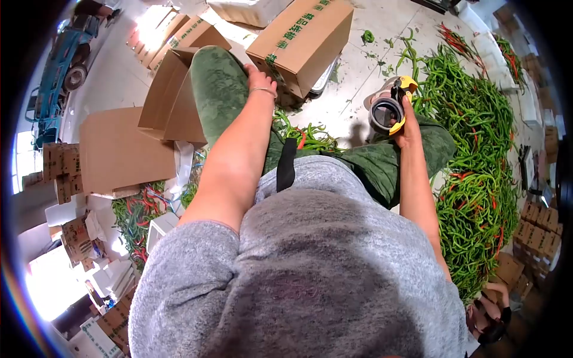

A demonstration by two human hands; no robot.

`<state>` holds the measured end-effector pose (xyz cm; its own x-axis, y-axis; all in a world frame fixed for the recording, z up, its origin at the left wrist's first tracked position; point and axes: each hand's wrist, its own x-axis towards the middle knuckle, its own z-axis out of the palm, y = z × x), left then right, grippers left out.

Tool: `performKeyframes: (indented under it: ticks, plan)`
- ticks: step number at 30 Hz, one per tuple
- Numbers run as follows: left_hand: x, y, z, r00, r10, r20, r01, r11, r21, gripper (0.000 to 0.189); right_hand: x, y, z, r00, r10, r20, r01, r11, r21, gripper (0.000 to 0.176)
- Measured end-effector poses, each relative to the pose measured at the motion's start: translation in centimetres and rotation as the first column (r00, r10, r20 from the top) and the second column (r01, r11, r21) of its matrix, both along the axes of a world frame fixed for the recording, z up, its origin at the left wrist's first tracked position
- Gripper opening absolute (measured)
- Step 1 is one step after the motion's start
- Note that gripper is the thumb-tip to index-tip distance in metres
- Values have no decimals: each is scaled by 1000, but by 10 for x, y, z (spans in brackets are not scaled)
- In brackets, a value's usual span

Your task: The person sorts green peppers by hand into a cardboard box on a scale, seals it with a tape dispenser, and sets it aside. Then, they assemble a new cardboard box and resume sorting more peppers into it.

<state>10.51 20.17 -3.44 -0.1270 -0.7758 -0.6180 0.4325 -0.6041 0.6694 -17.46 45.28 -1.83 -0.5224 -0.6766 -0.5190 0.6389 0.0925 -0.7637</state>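
Observation:
I sit with my knees in green trousers. My left hand rests on my left knee, right beside a closed cardboard box with green print; a bracelet is on the wrist, and I cannot see whether its fingers grip anything. My right hand holds a yellow tape dispenser with a roll of clear tape, raised above my right knee.
A big heap of green and red chili peppers covers the floor to my right. More peppers lie at left. Open and flattened cardboard boxes stand ahead left. Stacked cartons are at far right. A blue vehicle is parked outside.

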Motion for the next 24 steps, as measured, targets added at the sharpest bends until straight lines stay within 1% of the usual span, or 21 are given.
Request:
performKeyframes:
  ticks: [2, 3, 4, 5, 6, 7, 8, 9, 10, 11, 12, 14, 15, 16, 17, 18, 20, 21, 22, 23, 24]
  plan:
    - [-27, 5, 4, 1000, -9, -9, 9, 1000, 20, 96, 2, 0, 10, 994, -100, 49, 102, 993, -58, 35]
    - [-38, 7, 8, 1000, 13, 12, -14, 1000, 28, 98, 0, 3, 12, 992, -71, 109, 85, 988, -133, 33]
    - [-46, 8, 11, 1000, 10, 11, -10, 1000, 8, 98, -2, 4, 12, 992, -42, 118, 64, 980, -187, 31]
    - [-49, 13, 13, 1000, 1, 28, -1, 1000, -15, 97, -3, 4, 11, 993, -50, 108, 69, 982, -173, 30]
    - [-51, 17, 25, 999, -7, 47, 9, 999, -41, 96, -3, 3, 11, 993, -58, 100, 74, 984, -163, 30]
    - [-55, 16, 39, 1000, 9, -2, -9, 999, -52, 90, 2, 2, 16, 994, -87, 66, 96, 984, -150, 30]
    - [-59, 22, 53, 999, 32, 6, -32, 999, -15, 84, 0, 0, 10, 993, -93, 75, 103, 985, -139, 29]
    - [-61, 7, 39, 999, 30, 24, -29, 999, -19, 82, -1, 0, 7, 991, -90, 101, 103, 985, -139, 29]
    - [-61, -13, 9, 999, 28, 41, -27, 999, -22, 80, 0, -2, 5, 988, -85, 127, 103, 985, -138, 28]
    - [-64, -34, -33, 996, 64, 64, -57, 993, -104, 76, -1, -5, 6, 987, -76, 144, 98, 983, -154, 28]
    - [-68, -52, -60, 991, 102, 83, -86, 980, -179, 73, 1, -8, 6, 985, -66, 159, 92, 982, -163, 27]
    - [-75, -65, -55, 978, 186, 91, -176, 979, -103, 80, 8, -18, 20, 989, -82, 122, 97, 987, -125, 29]
    - [-77, -64, -54, 968, 232, 95, -227, 972, -55, 84, 6, -21, 12, 991, -70, 118, 82, 992, -100, 30]
    - [-70, -60, -56, 974, 224, -20, -224, 975, -7, 86, 5, -25, 7, 992, -52, 113, 61, 996, -72, 31]
    - [-64, -56, -58, 967, 219, -129, -215, 976, 46, 89, 4, -30, 0, 993, -77, 86, 80, 997, -23, 31]
    - [-59, -53, -68, 978, 172, -121, -166, 985, 52, 82, 2, -31, -6, 994, -49, 100, 53, 998, -31, 30]
    - [-56, -48, -94, 992, 77, -100, -71, 995, 65, 68, 1, -37, -15, 992, -56, 117, 54, 998, 28, 31]
    - [-55, -46, -101, 991, 101, -88, -93, 991, 93, 70, 0, -37, -15, 994, -29, 108, 22, 998, 58, 33]
    - [-55, -41, -95, 989, 124, -77, -115, 986, 122, 72, 1, -39, -15, 995, -36, 98, 26, 995, 99, 34]
    - [-56, -36, -88, 978, 160, -132, -143, 981, 129, 75, 3, -42, -16, 997, -42, 57, 31, 983, 179, 33]
    - [-56, -36, -94, 966, 170, -195, -149, 982, 118, 81, 5, -45, -13, 999, -45, 14, 40, 965, 258, 32]
